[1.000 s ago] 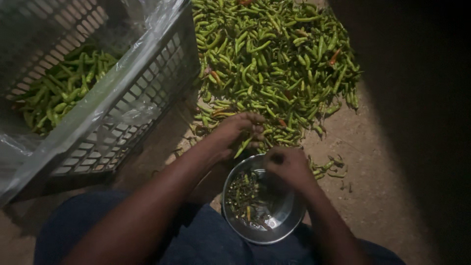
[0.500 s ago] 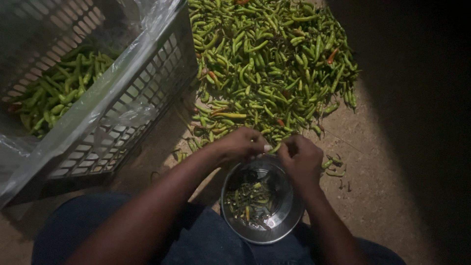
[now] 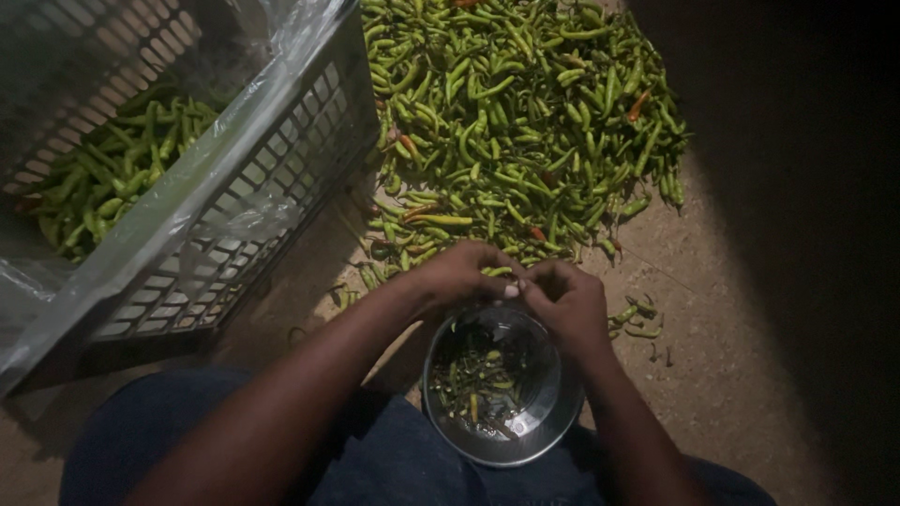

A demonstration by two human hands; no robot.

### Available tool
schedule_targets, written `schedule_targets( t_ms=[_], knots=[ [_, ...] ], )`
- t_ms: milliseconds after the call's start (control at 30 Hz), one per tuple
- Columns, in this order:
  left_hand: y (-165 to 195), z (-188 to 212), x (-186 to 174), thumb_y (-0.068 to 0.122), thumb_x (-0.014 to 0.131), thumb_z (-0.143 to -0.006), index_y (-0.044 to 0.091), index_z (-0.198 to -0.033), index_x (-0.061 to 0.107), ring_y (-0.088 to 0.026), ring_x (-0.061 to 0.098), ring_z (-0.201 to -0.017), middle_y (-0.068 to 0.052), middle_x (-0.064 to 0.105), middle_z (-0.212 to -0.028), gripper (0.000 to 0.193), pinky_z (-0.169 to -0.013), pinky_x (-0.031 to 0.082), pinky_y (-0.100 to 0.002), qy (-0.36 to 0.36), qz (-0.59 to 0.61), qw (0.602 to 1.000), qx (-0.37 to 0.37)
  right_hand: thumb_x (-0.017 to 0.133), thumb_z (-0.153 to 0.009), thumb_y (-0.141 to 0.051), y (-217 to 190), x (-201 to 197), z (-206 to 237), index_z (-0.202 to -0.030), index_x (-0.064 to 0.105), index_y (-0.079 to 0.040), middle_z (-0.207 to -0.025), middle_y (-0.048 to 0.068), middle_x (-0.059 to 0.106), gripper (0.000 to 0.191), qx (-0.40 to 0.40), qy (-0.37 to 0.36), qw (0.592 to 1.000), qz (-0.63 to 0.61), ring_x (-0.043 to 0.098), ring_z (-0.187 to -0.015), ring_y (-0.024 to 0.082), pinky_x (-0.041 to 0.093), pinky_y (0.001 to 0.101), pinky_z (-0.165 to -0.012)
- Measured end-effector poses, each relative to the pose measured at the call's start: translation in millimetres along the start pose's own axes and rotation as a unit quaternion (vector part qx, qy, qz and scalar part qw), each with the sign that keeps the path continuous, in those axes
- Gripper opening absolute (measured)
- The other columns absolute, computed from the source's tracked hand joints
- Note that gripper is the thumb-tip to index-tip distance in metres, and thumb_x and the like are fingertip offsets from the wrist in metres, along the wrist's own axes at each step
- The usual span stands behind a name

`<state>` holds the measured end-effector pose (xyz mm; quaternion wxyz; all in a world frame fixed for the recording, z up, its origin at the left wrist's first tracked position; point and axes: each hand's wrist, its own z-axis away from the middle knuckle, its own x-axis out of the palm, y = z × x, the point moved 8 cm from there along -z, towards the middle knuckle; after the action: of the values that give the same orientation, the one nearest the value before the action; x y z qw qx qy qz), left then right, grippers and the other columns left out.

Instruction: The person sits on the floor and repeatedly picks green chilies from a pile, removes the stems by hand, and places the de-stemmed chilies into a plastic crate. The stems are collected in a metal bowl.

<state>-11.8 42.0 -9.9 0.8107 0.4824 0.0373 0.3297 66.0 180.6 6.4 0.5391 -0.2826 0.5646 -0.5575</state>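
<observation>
Both hands' grip (image 3: 517, 289) on crosswise chili (image 3: 497, 272)

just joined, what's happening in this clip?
A person sits on the ground with a metal bowl at their lap. Both hands meet just above its far rim: the left hand and right hand pinch a green chili between their fingertips. The bowl holds small stem bits. A big pile of green chilies lies ahead on the ground, and a plastic-lined crate on the left holds more chilies.
</observation>
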Motion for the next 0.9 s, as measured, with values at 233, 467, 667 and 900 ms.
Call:
schedule_targets(
  t_ms=[233,467,667,900],
  knots=[
    [8,0,-2,0.006,0.075,-0.082,0.007,-0.125,0.069,-0.024,0.066,-0.101,-0.014,0.068,-0.125,0.044,-0.083,0.059,-0.036,0.014,-0.03,0.999,0.029,0.066,-0.091,-0.01,15,-12,-6,-0.086,0.069,-0.001,-0.072,0.005,0.067,0.01,0.087,-0.04,0.977,-0.193,0.058,-0.06,0.013,0.047,0.0265,-0.055],
    [7,5,2,0.004,0.079,-0.073,0.013,-0.153,0.04,-0.033,0.065,-0.123,-0.02,0.051,-0.149,0.089,-0.102,0.058,-0.04,-0.001,-0.005,1.0,0.005,0.073,-0.085,-0.006,-8,0,-5,-0.108,0.072,-0.006,-0.094,0.005,0.075,0.023,0.028,-0.051,0.997,-0.046,0.072,-0.085,0.014,0.059,0.0291,-0.075],
    [14,11,17,0.002,0.08,-0.073,0.009,-0.153,0.035,-0.032,0.064,-0.125,-0.021,0.052,-0.147,0.092,-0.098,0.061,-0.042,-0.075,-0.025,0.996,0.053,0.076,-0.086,-0.008,-21,10,-2,-0.11,0.078,-0.004,-0.105,0.008,0.076,0.024,-0.017,-0.107,0.994,0.003,0.075,-0.091,0.017,0.06,0.0293,-0.079],
    [7,12,21,0.003,0.078,-0.075,0.011,-0.153,0.04,-0.028,0.069,-0.112,-0.019,0.062,-0.135,0.087,-0.091,0.063,-0.037,-0.08,-0.02,0.996,0.014,0.075,-0.088,-0.007,-14,7,-3,-0.095,0.074,-0.001,-0.096,0.009,0.07,0.01,-0.047,-0.1,0.994,0.019,0.071,-0.086,0.016,0.058,0.0297,-0.076]
  ],
)
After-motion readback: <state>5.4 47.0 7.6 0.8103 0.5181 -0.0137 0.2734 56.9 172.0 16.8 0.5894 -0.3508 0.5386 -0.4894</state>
